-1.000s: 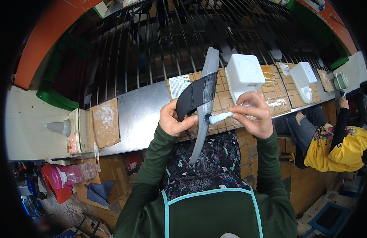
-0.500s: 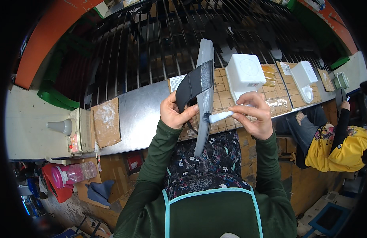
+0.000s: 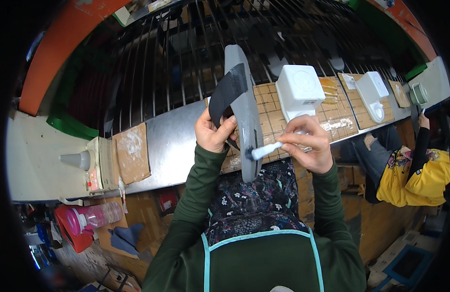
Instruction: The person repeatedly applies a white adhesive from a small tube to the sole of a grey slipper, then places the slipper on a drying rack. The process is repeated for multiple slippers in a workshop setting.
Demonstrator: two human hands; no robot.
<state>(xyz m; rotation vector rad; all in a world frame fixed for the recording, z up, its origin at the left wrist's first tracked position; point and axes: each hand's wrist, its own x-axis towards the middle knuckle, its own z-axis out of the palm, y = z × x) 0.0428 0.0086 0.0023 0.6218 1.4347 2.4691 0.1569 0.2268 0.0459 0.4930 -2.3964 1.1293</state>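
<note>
My left hand (image 3: pixel 214 130) is closed on a slide sandal with a grey sole (image 3: pixel 246 114) and a wide black strap (image 3: pixel 229 90). The sandal stands on edge above the bench front, toe and heel pointing up and down. My right hand (image 3: pixel 310 143) pinches a small brush with a whitish handle (image 3: pixel 267 150). Its dark bristles touch the edge area of the sole near the lower end, beside a dark slot-like mark. Just beyond my right hand is a white box-shaped container (image 3: pixel 300 87) with a lower front part, partly hidden by my fingers.
Cardboard sheets (image 3: pixel 271 109) lie on the metal bench (image 3: pixel 172 141). Behind runs a rack of metal bars (image 3: pixel 186 58) carrying dark sandals. A grey cone (image 3: pixel 76 159) sits at left, near a pink-capped bottle (image 3: pixel 96 216). At right, a co-worker in yellow (image 3: pixel 419 180) sits near another white container (image 3: pixel 373 92).
The sandal has turned and shifted slightly left, showing more of its grey sole. The brush tip has moved a little down and left along it.
</note>
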